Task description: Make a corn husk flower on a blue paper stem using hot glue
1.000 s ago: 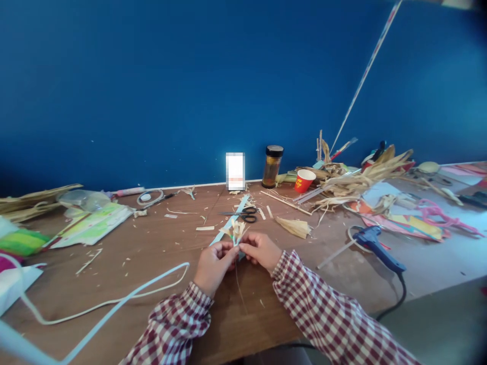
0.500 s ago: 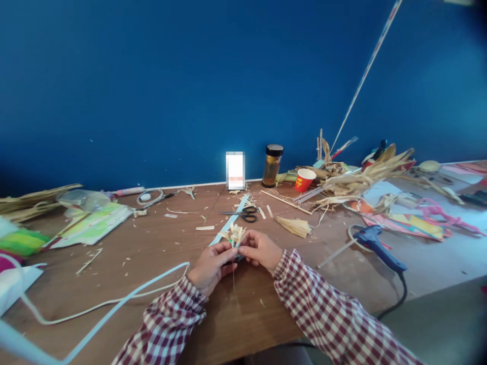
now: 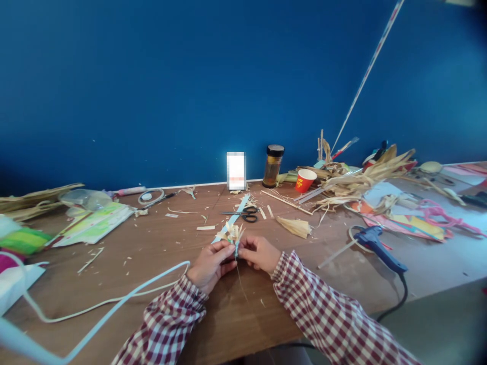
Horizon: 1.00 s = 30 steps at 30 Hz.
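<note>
Between my hands, above the near part of the table, stands a small corn-husk flower [image 3: 233,233] with pale pointed petals and a light blue-green wrapped stem. My left hand [image 3: 214,262] pinches it from the left with thumb and fingertips. From the right, the closed fingers of my right hand [image 3: 261,253] press at the stem's lower part. A thin thread or wire hangs below the stem. Just beyond lie a light blue strip [image 3: 238,213] and black-handled scissors [image 3: 249,215]. One loose corn husk [image 3: 293,226] rests to the right of them.
A blue glue gun [image 3: 382,248] lies at right with its cord over the table edge. Behind are a red paper cup [image 3: 305,180], a dark-lidded jar [image 3: 273,166] and a heap of dried husks [image 3: 353,180]. A white cable [image 3: 102,304] loops at left near a painted sheet [image 3: 99,225].
The flower has turned and tilted slightly, showing more of its blue-green stem. My right fingers have shifted lower along it, and the hanging thread now slants to the right.
</note>
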Tool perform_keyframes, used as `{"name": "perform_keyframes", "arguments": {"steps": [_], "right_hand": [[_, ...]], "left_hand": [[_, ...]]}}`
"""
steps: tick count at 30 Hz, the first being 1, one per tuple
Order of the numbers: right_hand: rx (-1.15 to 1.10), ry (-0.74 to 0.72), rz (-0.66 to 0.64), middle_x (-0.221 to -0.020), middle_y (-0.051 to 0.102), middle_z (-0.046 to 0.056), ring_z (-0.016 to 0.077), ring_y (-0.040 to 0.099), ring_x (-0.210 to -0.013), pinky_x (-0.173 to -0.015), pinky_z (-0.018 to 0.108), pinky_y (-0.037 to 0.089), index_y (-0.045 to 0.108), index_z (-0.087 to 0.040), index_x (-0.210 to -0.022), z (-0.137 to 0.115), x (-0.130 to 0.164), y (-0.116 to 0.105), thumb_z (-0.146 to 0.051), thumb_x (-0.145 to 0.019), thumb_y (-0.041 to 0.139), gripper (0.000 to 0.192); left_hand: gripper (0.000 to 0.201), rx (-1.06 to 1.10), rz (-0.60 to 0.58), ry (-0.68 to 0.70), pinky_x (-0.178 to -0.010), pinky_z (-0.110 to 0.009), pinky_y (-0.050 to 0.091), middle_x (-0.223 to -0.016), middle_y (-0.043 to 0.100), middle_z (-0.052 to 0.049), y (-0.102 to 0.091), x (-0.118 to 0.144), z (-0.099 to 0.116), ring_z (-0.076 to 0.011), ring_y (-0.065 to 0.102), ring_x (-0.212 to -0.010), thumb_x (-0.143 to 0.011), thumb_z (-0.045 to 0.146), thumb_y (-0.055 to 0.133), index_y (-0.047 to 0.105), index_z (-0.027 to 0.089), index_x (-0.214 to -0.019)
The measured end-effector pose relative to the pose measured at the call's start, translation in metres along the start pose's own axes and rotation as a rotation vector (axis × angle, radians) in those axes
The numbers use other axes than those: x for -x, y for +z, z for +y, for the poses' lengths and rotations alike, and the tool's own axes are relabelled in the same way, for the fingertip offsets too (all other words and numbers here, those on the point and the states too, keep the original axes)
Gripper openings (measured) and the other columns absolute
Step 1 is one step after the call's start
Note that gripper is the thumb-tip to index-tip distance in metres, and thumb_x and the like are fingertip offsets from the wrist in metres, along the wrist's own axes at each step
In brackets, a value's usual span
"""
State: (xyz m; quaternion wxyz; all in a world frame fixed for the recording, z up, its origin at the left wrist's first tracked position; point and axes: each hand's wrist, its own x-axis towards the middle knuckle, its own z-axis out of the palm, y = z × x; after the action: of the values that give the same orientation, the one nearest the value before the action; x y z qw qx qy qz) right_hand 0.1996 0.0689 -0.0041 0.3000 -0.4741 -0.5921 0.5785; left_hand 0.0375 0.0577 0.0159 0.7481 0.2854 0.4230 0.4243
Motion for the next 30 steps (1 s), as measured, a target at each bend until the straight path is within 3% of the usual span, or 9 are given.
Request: {"name": "perform_keyframes", "arguments": {"steps": [7,20,30], "right_hand": [[-0.003,-0.021,0.021,-0.041,0.044,-0.009,0.0047,0.034,-0.033,-0.032,0.015,0.025,0.046,-0.019,-0.072,0.000,-0.001,0.003,-0.038,-0.076,0.058,0.023],[0.013,0.008,-0.015,-0.043,0.043,-0.009,0.0051,0.037,-0.034,-0.034,0.017,0.028,0.051,-0.017,-0.072,-0.008,0.005,0.002,-0.037,-0.074,0.060,0.022],[0.030,-0.010,-0.058,-0.045,0.045,-0.008,0.0044,0.035,-0.038,-0.040,0.018,0.026,0.055,-0.015,-0.066,-0.010,0.006,0.000,-0.027,-0.070,0.064,0.015]], "left_hand": [[0.016,-0.002,-0.020,0.008,-0.055,-0.018,0.054,-0.068,0.064,-0.001,0.001,0.001,0.000,-0.0081,0.059,-0.059,-0.060,0.016,0.076,0.064,0.013,-0.070],[0.013,0.036,0.052,-0.043,-0.054,-0.021,0.055,-0.064,0.066,-0.002,-0.001,0.001,0.002,-0.0098,0.062,-0.056,-0.061,0.009,0.075,0.062,0.012,-0.066],[0.012,0.005,-0.016,-0.069,-0.063,-0.021,0.054,-0.070,0.065,-0.003,-0.002,0.004,0.002,-0.0101,0.062,-0.062,-0.063,0.009,0.073,0.063,0.012,-0.067]]}}
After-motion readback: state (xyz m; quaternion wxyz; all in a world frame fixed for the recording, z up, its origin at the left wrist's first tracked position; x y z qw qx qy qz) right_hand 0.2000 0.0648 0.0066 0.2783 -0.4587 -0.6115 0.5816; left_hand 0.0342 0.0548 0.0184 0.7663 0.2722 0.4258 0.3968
